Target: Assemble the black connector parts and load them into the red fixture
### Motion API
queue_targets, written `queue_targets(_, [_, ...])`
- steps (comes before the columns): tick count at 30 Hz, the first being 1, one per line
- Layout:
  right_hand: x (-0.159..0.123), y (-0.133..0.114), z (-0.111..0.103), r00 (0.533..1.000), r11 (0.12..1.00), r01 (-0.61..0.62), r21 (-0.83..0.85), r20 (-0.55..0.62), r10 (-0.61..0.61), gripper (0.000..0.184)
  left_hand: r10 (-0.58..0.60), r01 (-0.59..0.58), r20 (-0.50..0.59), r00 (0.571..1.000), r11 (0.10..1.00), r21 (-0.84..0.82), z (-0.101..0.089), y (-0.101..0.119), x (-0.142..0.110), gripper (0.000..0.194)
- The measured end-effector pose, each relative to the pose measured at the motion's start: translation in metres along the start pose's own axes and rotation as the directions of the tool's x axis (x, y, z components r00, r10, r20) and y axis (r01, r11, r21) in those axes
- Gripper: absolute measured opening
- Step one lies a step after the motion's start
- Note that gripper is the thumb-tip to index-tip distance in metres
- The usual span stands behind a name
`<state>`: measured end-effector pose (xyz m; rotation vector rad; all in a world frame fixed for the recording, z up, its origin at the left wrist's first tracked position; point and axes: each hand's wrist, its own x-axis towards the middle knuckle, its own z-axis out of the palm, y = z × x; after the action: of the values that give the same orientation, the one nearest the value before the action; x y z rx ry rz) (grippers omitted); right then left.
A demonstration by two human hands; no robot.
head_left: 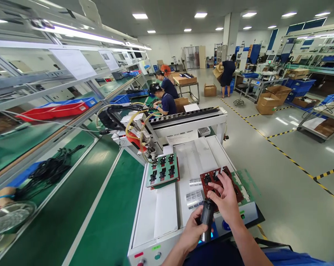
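Note:
My left hand [193,229] is closed around a black ribbed cylinder [207,212], held tilted over the front edge of the white machine bed. My right hand [226,195] has its fingers spread above a red-brown fixture board [205,177] with black parts set in it. The right thumb is close to the cylinder's upper end; whether it touches is unclear. A small pale piece shows by the right fingertips, too small to name. Left of the board lie silver label sheets [193,199]. Farther left, a green fixture board [163,173] carries several black parts.
A machine head [140,138] with yellow tubes and cables stands behind the green board, below a gantry rail [187,116]. On the left workbench are a red bin [56,111] and black cables [56,171]. Two people sit beyond the machine; another person [227,74] stands farther back holding a carton.

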<state>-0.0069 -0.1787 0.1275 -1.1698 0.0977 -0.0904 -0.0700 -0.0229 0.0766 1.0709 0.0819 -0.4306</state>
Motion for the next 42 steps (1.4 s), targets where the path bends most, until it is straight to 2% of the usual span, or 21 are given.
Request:
queue_targets(3, [-0.011,0.006,0.005,0.999,0.999,0.041,0.001,0.011,-0.041,0.073,0.107,-0.104,-0.082,0.991,0.994,0.040,-0.005,0.000,-0.001,0.081])
queue_targets(6, [-0.021,0.006,0.002,0.992,0.983,0.118,-0.143,-0.023,-0.122,0.070,0.258,-0.215,-0.171,0.951,0.948,0.235,-0.016,0.007,-0.006,0.084])
queue_targets(8, [-0.028,0.001,-0.002,0.995,0.981,0.088,-0.175,-0.030,-0.095,0.071,0.359,-0.269,-0.185,0.915,0.883,0.384,-0.023,0.013,-0.007,0.075])
queue_targets(10, [-0.034,-0.007,-0.005,1.000,0.992,0.001,-0.122,0.024,0.002,0.075,0.414,-0.281,-0.208,0.886,0.837,0.469,-0.028,0.017,-0.007,0.068])
queue_targets(13, [-0.039,-0.018,-0.007,0.966,0.984,-0.168,-0.050,0.192,0.175,0.085,0.433,-0.269,-0.239,0.869,0.820,0.505,-0.030,0.020,-0.005,0.067])
queue_targets(16, [-0.039,-0.019,-0.006,0.927,0.961,-0.268,-0.074,0.253,0.278,0.095,0.453,-0.284,-0.239,0.859,0.811,0.512,-0.028,0.020,-0.005,0.066])
queue_targets(22, [-0.036,-0.008,-0.003,0.922,0.957,-0.269,-0.109,0.256,0.289,0.101,0.500,-0.336,-0.201,0.843,0.780,0.529,-0.024,0.024,-0.007,0.061])
queue_targets(27, [-0.036,-0.009,-0.003,0.920,0.956,-0.257,-0.143,0.265,0.287,0.103,0.505,-0.340,-0.192,0.841,0.771,0.538,-0.025,0.026,-0.007,0.060])
queue_targets(34, [-0.044,-0.018,0.005,0.950,0.951,-0.190,-0.244,0.201,0.241,0.097,0.475,-0.303,-0.235,0.848,0.799,0.520,-0.020,0.029,-0.009,0.061])
queue_targets(36, [-0.051,-0.013,0.008,0.971,0.947,-0.117,-0.300,0.167,0.173,0.092,0.468,-0.301,-0.244,0.849,0.810,0.504,-0.020,0.029,-0.010,0.062])
queue_targets(40, [-0.059,0.000,0.008,0.992,0.895,0.106,-0.433,0.102,-0.068,0.086,0.461,-0.305,-0.289,0.839,0.838,0.452,-0.026,0.024,-0.012,0.067])
queue_targets(42, [-0.059,0.003,0.004,0.993,0.887,0.104,-0.451,0.100,-0.065,0.084,0.471,-0.324,-0.314,0.824,0.848,0.420,-0.028,0.021,-0.013,0.070])
